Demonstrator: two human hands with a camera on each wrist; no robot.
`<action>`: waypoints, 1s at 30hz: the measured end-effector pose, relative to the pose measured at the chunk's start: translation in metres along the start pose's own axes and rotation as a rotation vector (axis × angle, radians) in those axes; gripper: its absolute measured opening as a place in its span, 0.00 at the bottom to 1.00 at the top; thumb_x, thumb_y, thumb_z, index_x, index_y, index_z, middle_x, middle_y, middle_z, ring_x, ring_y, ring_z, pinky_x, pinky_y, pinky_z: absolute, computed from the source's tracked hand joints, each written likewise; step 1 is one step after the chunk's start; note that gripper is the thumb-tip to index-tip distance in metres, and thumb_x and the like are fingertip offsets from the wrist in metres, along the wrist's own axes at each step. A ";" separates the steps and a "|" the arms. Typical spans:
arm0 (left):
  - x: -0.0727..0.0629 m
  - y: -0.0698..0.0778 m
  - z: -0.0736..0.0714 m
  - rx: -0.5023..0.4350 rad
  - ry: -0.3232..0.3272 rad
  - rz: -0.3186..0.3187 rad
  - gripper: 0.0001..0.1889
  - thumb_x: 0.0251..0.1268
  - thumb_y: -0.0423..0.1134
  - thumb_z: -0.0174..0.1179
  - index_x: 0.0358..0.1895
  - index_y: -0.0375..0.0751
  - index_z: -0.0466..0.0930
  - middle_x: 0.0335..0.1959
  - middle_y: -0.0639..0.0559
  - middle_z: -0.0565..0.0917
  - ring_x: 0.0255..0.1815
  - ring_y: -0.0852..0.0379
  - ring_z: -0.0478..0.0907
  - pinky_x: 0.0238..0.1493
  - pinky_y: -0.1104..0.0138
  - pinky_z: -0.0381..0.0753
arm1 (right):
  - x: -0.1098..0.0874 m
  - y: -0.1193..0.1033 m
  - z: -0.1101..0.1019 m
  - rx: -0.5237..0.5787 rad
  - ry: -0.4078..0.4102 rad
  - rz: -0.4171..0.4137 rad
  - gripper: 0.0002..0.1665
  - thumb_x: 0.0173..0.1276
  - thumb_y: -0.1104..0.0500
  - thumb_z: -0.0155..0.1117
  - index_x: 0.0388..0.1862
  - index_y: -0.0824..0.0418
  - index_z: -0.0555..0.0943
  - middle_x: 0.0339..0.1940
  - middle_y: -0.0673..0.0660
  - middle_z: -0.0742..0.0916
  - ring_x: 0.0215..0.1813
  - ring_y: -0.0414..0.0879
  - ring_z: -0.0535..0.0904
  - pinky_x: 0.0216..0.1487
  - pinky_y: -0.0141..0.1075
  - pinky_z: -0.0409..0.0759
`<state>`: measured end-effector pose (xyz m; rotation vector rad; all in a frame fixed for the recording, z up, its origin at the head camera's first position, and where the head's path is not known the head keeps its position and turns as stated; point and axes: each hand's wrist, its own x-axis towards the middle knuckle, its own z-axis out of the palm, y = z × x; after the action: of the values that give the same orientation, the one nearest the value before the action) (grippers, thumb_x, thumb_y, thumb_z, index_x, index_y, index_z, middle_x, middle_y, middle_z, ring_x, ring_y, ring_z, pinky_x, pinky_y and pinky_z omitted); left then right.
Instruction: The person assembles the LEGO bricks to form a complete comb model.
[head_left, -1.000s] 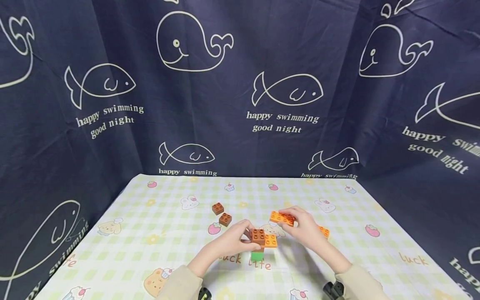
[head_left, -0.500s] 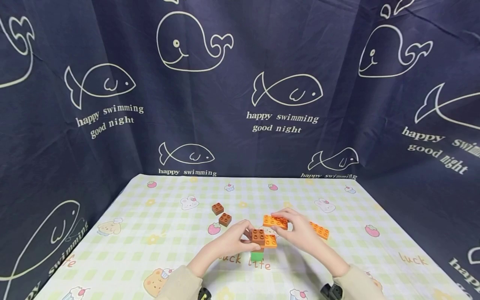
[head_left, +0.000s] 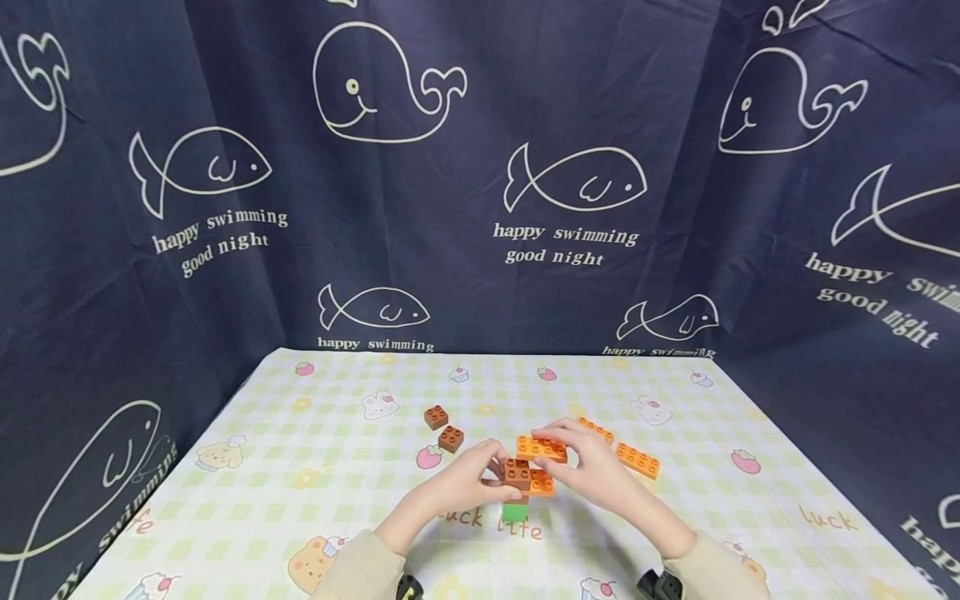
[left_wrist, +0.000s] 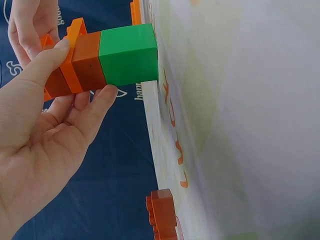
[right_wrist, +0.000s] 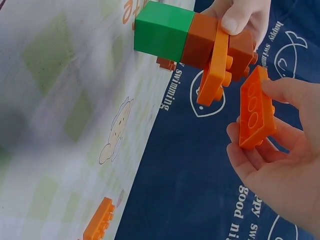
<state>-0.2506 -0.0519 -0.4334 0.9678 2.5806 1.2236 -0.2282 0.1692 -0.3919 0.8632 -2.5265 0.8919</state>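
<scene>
A stack of building bricks stands on the table: a green brick (left_wrist: 129, 55) at the bottom, then a brown brick (left_wrist: 89, 61), a thin orange brick (right_wrist: 214, 70) jutting out to the right, and a brown brick (head_left: 516, 473) on top. My left hand (head_left: 468, 482) grips the stack, its thumb at the orange layer. Pinched between thumb and fingers of my right hand (head_left: 594, 468) is another orange brick (right_wrist: 257, 110), its hollow underside facing the top brown brick. It hovers close over those studs; whether they touch I cannot tell.
Two loose brown bricks, one farther (head_left: 436, 417) and one nearer (head_left: 450, 438), lie behind the left hand. Beyond the right hand lie two orange bricks, one partly hidden (head_left: 596, 428) and one in full view (head_left: 637, 460). A checked cloth (head_left: 247, 500) covers the table.
My right hand has carried the orange brick leftward to over the stack's top, uncovering the loose orange bricks behind it. The left hand has stayed on the stack.
</scene>
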 end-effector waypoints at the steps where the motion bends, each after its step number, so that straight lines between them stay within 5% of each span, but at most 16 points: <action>1: 0.000 0.000 0.000 -0.003 -0.001 -0.001 0.16 0.58 0.48 0.65 0.41 0.47 0.70 0.41 0.59 0.75 0.44 0.66 0.76 0.45 0.77 0.79 | 0.000 -0.001 0.000 0.002 -0.002 -0.007 0.19 0.59 0.56 0.68 0.51 0.56 0.81 0.47 0.49 0.84 0.50 0.47 0.80 0.52 0.46 0.80; 30: -0.001 0.000 0.000 0.015 0.002 -0.002 0.14 0.58 0.47 0.65 0.37 0.48 0.69 0.37 0.60 0.75 0.40 0.66 0.74 0.42 0.77 0.79 | -0.002 -0.001 0.009 0.032 -0.064 -0.114 0.17 0.60 0.57 0.68 0.50 0.52 0.81 0.45 0.45 0.83 0.49 0.41 0.79 0.50 0.38 0.81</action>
<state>-0.2499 -0.0523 -0.4330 0.9667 2.5949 1.2074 -0.2270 0.1639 -0.3989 1.0505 -2.4939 0.8841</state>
